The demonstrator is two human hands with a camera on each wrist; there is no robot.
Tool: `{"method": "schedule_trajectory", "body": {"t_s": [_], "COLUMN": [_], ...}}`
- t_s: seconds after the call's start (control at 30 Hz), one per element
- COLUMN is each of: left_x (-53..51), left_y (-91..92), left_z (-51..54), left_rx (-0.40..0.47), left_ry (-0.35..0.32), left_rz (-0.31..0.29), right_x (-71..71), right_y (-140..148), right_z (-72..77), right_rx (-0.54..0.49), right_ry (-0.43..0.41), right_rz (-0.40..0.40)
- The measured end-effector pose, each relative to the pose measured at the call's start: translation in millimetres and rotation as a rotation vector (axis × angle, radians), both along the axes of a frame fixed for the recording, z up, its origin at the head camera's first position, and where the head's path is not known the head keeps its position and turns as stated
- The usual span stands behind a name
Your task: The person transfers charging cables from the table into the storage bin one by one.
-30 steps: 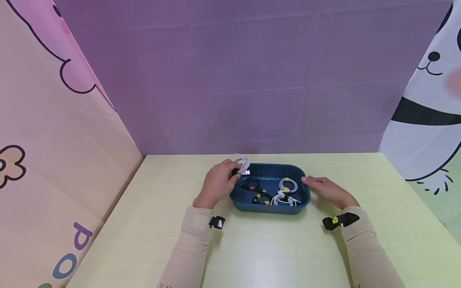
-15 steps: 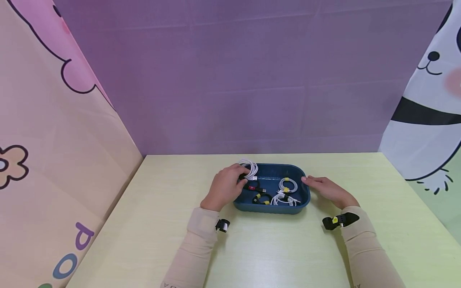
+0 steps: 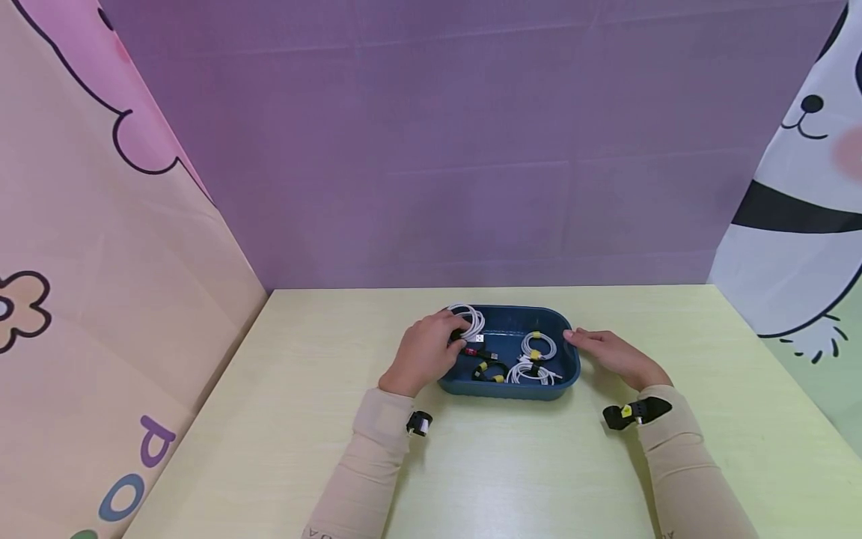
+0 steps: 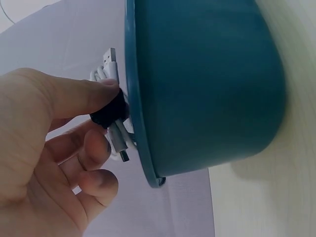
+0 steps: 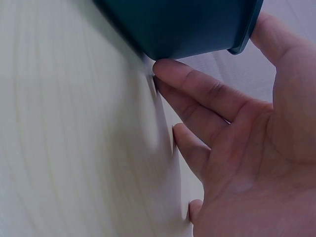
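Observation:
In the head view my left hand (image 3: pixel 424 350) is over the left end of a blue plastic bin (image 3: pixel 508 389). Thumb and fingers pinch a coiled white USB cable (image 3: pixel 473 322) at its black strap (image 4: pixel 109 111); the left wrist view shows the coil beside the bin's rim. My right hand (image 3: pixel 609 355) holds the bin's right end, thumb at the rim and fingertips at the lower edge, as the right wrist view shows. Inside lie two white coiled cables, one (image 3: pixel 539 346) behind the other (image 3: pixel 528 372), a black cable with yellow ties (image 3: pixel 489 370), and a partly hidden black cable with a red band (image 3: pixel 481 353).
The bin stands on a pale wooden table (image 3: pixel 512 464) near its back edge. A purple cloth (image 3: pixel 431 150) hangs behind, and printed cartoon panels stand left and right. A small black camera (image 3: pixel 419 424) is on the left wrist, another (image 3: pixel 636 413) on the right.
My left hand has moved right and slightly down, carrying the white cable from the bin's left rim to over its inside. The right hand and the bin have stayed still.

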State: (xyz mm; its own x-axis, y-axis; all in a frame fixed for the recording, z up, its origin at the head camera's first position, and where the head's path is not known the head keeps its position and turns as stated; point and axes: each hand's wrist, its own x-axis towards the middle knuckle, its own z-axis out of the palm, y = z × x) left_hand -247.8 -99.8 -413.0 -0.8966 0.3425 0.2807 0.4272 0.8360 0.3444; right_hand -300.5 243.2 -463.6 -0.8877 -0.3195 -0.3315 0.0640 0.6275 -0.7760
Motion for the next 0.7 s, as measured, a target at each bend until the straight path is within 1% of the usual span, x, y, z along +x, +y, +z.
{"method": "schedule_trajectory", "body": {"t_s": [0.43, 0.7], "left_x": [1.6, 2.9], "left_y": [4.2, 8.0], "left_z": [-1.6, -3.1], "left_rx": [-0.038, -0.088], "left_ry": [-0.057, -0.095], "left_rz": [-0.022, -0.019], "right_x": [-0.5, -1.4], "right_y": [0.3, 1.2], "right_z": [-1.0, -1.4], "right_rx": [0.005, 0.015], "right_ry": [-0.002, -0.007], "right_rz": [-0.007, -0.002]}}
